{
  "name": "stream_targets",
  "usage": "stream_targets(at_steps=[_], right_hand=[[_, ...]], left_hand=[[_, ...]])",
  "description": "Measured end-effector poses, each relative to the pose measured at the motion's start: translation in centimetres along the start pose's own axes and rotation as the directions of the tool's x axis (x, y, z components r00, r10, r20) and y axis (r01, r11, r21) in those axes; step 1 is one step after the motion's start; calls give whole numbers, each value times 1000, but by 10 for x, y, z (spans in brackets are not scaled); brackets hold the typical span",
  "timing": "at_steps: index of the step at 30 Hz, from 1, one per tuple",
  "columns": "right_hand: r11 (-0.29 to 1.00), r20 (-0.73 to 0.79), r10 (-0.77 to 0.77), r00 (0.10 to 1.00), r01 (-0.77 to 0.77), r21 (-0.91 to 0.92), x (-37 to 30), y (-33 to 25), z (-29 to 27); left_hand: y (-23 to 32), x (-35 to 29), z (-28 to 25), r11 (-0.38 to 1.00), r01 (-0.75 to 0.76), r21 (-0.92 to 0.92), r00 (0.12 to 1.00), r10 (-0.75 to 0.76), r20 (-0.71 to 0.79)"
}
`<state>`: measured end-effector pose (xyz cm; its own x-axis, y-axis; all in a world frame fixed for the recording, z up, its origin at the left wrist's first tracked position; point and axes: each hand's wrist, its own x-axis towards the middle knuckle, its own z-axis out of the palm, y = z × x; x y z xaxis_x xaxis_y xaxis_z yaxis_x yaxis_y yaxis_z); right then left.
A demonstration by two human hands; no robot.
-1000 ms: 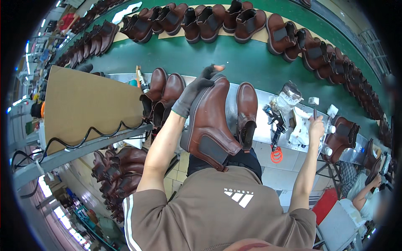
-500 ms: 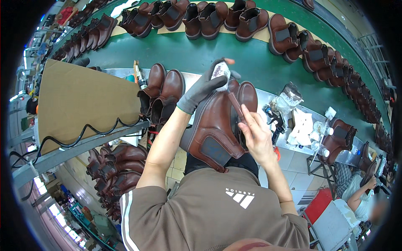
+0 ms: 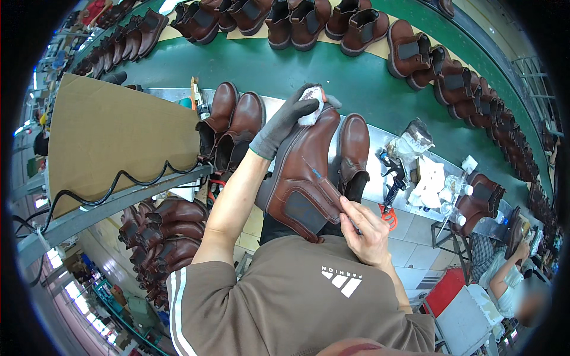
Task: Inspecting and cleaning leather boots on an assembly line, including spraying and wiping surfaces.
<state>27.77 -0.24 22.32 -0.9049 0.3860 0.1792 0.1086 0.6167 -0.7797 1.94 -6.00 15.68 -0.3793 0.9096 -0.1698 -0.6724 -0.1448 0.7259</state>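
Observation:
A brown leather ankle boot (image 3: 304, 157) with a dark elastic side panel lies on its side in front of me. My left hand (image 3: 278, 127), in a grey glove with a fingertip bare, is closed at the boot's toe, pinching a stained white cloth (image 3: 310, 111). My right hand (image 3: 365, 231), ungloved, grips a slim brown-handled tool (image 3: 328, 188) whose blue section and thin end lie over the boot's side. What kind of tool it is I cannot make out. Just right of the boot stands a second brown boot (image 3: 354, 142).
A pair of boots (image 3: 244, 121) stands beside a cardboard sheet (image 3: 119, 130) on my left. To my right are a black spray gun (image 3: 392, 178), orange-handled scissors (image 3: 388, 217), white paper (image 3: 428, 181) and clear bottles (image 3: 454, 185). Boots line the green bench (image 3: 237, 62). A person (image 3: 502, 285) sits far right.
My right hand has drawn back toward me and down with the tool, away from the toe. The held boot has shifted slightly left, uncovering more of the second boot.

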Motion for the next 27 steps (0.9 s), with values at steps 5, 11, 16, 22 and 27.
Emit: stream_targets(at_steps=[5,11,16,22,27], right_hand=[[999,-27,-19,999,18,-27,0,3,3],[999,-14,-22,1000,21,-41,2,3,4],[999,-14,-16,1000,15,-52,2,4,4],[998,-9,-21,1000,20,-66,4,5,2],[998,-8,-15,1000,14,-59,3,6,1]], left_hand=[[6,-5,11,1000,-3,7,999,3,-36],[3,-4,0,1000,-3,24,1000,3,9],[4,-3,2,999,-12,44,999,11,40],[7,-5,10,999,3,35,999,-2,-33],[2,-2,4,1000,2,16,1000,-2,14]])
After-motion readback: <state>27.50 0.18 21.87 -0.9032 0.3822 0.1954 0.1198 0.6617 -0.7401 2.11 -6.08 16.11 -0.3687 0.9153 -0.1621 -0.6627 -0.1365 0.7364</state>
